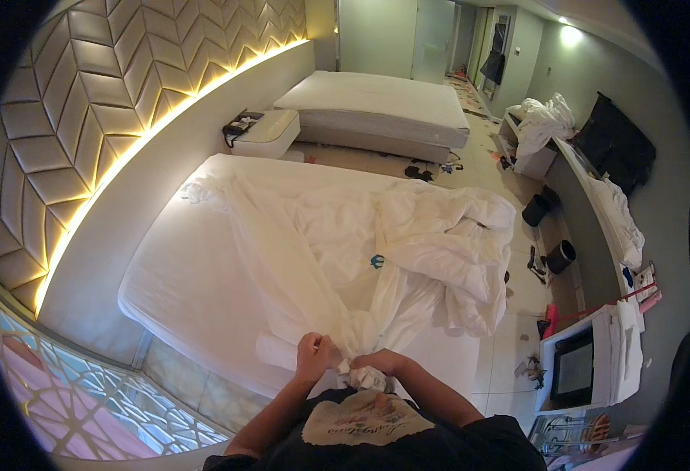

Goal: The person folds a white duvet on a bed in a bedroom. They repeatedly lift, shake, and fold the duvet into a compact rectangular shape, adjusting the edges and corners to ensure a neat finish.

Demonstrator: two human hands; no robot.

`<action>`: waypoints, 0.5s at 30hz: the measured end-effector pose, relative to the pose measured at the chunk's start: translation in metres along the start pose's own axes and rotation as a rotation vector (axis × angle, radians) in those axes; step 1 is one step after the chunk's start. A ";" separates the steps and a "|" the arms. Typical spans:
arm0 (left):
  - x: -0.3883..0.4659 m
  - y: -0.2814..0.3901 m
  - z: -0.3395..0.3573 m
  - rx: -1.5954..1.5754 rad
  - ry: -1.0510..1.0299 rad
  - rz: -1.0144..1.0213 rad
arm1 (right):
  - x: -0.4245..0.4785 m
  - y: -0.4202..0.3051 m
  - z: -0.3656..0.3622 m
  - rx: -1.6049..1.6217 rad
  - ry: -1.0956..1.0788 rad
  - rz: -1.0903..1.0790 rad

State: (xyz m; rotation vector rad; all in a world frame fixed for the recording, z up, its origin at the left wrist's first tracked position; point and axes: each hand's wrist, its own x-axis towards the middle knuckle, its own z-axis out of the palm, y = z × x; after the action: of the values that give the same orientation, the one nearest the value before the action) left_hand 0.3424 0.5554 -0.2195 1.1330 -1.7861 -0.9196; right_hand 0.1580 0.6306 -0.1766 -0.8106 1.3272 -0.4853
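Observation:
A large white bed sheet (280,259) spreads over the near bed and gathers into a bunch in front of my body. My right hand (379,361) grips the gathered cloth, with a crumpled end (370,378) sticking out below it. Just to the left, my left hand (314,357) is curled against the same bunch, its fingers closed on a bit of cloth that is mostly hidden. A rumpled white duvet (457,247) lies under and beside the sheet on the right. Beneath everything is the white mattress (174,277). A small blue mark (377,261) shows amid the folds.
Beyond a white nightstand (277,132) stands a second bare mattress (380,103). Along the right wall, a long counter (601,218) bears white linens (619,224). Black bins (560,257) and scattered litter (418,172) are on the tiled floor. A patterned lattice panel (86,400) borders the lower left.

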 end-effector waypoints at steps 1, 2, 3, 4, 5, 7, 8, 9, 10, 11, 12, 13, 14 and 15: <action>-0.003 -0.002 -0.003 0.062 0.026 0.051 | -0.004 -0.002 0.000 0.042 -0.005 -0.022; -0.005 -0.004 -0.004 0.123 0.054 0.101 | -0.001 0.003 -0.001 0.071 -0.008 -0.027; -0.006 0.005 -0.007 0.111 -0.051 -0.036 | 0.005 0.014 -0.002 0.106 -0.004 -0.031; -0.008 0.019 -0.014 0.104 -0.151 -0.177 | 0.011 0.023 -0.003 0.138 -0.007 -0.034; -0.010 0.026 -0.018 0.096 -0.252 -0.318 | 0.016 0.030 -0.005 0.171 -0.028 -0.027; -0.018 -0.010 -0.011 0.056 -0.380 -0.474 | 0.030 0.038 -0.001 0.224 -0.097 -0.014; -0.021 -0.025 -0.007 0.030 -0.452 -0.548 | 0.039 0.048 -0.001 0.187 -0.092 -0.031; -0.022 -0.028 -0.007 0.010 -0.480 -0.426 | 0.051 0.059 -0.001 0.153 -0.084 -0.051; -0.022 -0.030 -0.008 -0.012 -0.506 -0.302 | 0.060 0.068 -0.002 0.117 -0.075 -0.072; -0.022 -0.031 -0.008 -0.033 -0.532 -0.178 | 0.068 0.077 -0.004 0.109 -0.075 -0.077; -0.020 -0.025 -0.012 -0.071 -0.571 -0.209 | 0.073 0.081 -0.005 0.100 -0.075 -0.081; -0.017 -0.019 -0.015 -0.108 -0.612 -0.240 | 0.076 0.085 -0.006 0.093 -0.074 -0.086; -0.014 -0.012 -0.018 -0.146 -0.653 -0.271 | 0.078 0.090 -0.008 0.107 -0.093 -0.114; -0.013 -0.007 -0.019 -0.239 -0.642 -0.387 | 0.075 0.085 -0.006 0.117 -0.118 -0.143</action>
State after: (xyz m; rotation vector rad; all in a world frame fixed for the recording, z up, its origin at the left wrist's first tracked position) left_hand 0.3654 0.5619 -0.2215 1.1198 -1.8915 -1.8410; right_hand 0.1562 0.6290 -0.2903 -0.8270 1.1270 -0.6134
